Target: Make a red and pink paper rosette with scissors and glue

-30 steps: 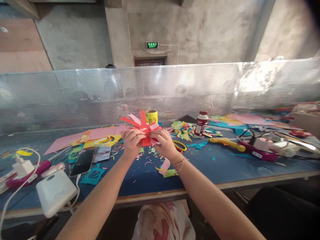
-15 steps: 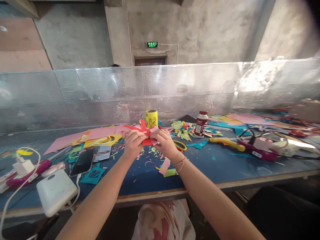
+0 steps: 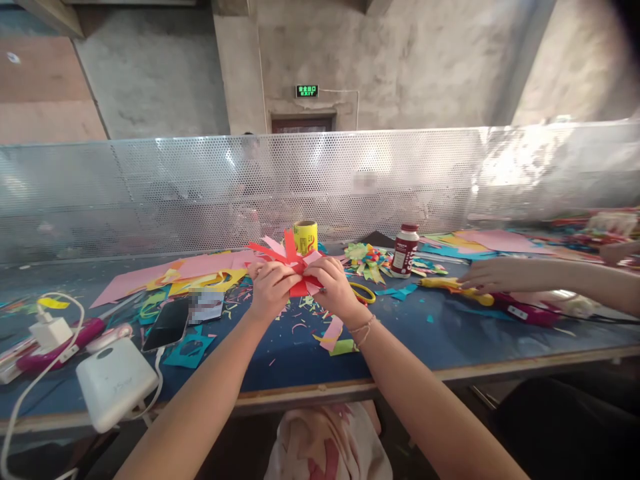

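Both my hands are closed on one red and pink paper flower above the middle of the blue table. My left hand pinches its left side. My right hand grips its right side, fingers curled round the folded base. Pointed red and pink strips fan up and leftward from between my fingers. Paper scraps lie on the table right under my hands.
A yellow tape roll and a dark bottle stand behind. Yellow scissors lie by my right wrist. A phone and a white charger box sit left. Another person's hand reaches onto a yellow tool at right.
The paper flower dipped low half a second ago and is raised again with its strips fanned up. Another person's arm has come in from the right onto the yellow tool.
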`<state>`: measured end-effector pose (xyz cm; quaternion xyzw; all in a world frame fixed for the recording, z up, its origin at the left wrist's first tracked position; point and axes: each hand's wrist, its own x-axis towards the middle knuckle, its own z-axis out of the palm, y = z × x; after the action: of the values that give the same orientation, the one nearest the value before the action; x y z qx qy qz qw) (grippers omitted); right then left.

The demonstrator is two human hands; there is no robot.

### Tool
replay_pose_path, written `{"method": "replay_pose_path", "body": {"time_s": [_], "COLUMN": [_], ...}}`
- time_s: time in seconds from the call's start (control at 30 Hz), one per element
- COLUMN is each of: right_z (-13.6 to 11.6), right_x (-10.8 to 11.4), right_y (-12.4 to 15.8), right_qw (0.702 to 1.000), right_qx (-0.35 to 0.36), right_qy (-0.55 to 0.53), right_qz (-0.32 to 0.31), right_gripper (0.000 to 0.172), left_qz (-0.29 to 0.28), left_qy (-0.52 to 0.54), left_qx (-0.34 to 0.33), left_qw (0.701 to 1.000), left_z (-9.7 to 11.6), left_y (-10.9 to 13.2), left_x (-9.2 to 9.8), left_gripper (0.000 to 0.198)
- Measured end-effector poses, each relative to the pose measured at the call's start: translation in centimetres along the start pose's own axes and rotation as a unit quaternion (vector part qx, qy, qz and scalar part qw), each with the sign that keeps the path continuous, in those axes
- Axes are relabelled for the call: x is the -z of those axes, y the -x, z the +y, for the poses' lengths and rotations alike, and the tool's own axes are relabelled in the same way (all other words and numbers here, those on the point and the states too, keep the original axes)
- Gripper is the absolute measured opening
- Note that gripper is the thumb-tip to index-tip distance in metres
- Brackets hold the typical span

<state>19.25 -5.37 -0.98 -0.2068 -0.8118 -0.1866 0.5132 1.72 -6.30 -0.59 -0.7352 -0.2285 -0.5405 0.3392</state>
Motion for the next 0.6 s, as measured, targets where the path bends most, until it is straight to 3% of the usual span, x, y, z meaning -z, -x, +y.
{"method": "replay_pose_path", "body": {"time_s": [0.23,0.4,0.6], "right_z": [0.1,0.1,0.2], "right_x": [0.0,0.1,0.2], "right_y": [-0.1,-0.2,-0.3], "right_qw": [1.0,1.0,0.999], "right_qx": [0.001,-0.014,-0.042], "right_qy": [0.028,0.016,-0.017], "right_qz": [0.007,-0.011,-0.022], "right_gripper": [0.014,0.018,0.021], "left_qz": [-0.018,-0.024,-0.021], "left_qy": [0.002,-0.005,0.077], "left_qx": [0.011,0.024,0.112], "left_qw": [1.0,0.999,0.991], "left_z": [0.1,0.2,-0.1], "left_y": [-0.3,-0.2,-0.2], "left_x": [0.0,-0.1,-1.1], "left_gripper": [0.021,0.022,0.012]}}
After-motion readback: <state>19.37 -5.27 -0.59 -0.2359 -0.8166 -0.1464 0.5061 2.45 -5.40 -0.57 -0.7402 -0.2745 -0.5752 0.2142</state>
